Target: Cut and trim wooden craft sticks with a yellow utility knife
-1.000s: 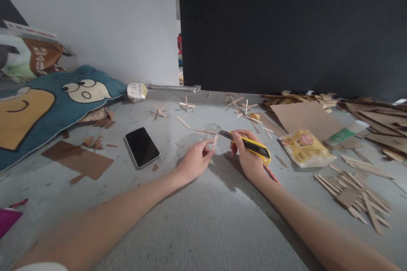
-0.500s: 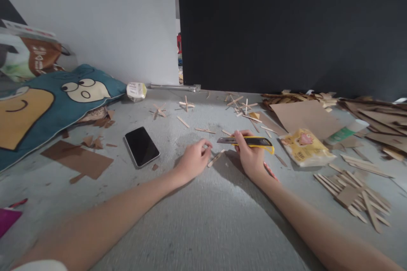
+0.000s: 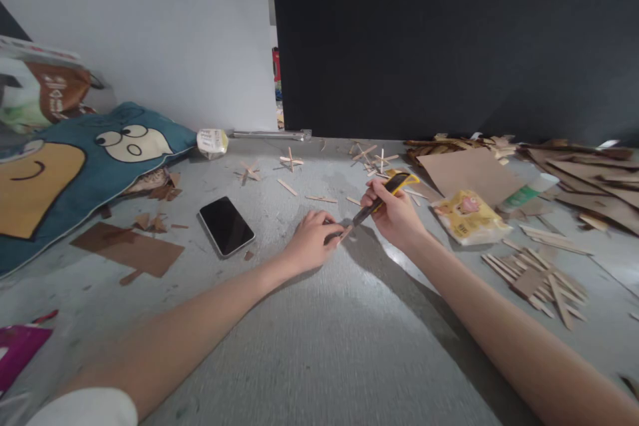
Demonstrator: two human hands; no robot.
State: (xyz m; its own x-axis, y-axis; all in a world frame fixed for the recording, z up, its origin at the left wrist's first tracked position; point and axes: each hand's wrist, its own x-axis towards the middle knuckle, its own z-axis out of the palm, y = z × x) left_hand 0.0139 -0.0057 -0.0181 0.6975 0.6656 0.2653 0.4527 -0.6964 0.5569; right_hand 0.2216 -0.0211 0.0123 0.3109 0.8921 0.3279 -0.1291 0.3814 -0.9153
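My right hand point(image 3: 394, 213) is closed round a yellow and black utility knife point(image 3: 383, 196), its blade slanting down and left. The blade tip is at or close to a small wooden craft stick point(image 3: 344, 234) on the grey table point(image 3: 319, 346). My left hand point(image 3: 313, 239) rests on the table with bent fingers, thumb and fingertips pressed on that stick; most of the stick is hidden under them. Beyond my hands lie loose craft sticks point(image 3: 287, 187) and several crossed stick shapes point(image 3: 291, 160).
A phone point(image 3: 226, 226) and brown cardboard point(image 3: 130, 247) lie left, by a blue cushion point(image 3: 144, 140). To the right are a yellow packet point(image 3: 469, 216), a glue stick point(image 3: 529, 193), a craft-stick pile point(image 3: 544, 283) and cardboard scraps point(image 3: 594, 180). A dark panel point(image 3: 449, 40) stands behind.
My left hand has moved right onto the small craft stick, fingers now pressing it. The knife has swung from nearly level to slanting, bringing its blade down to the stick.
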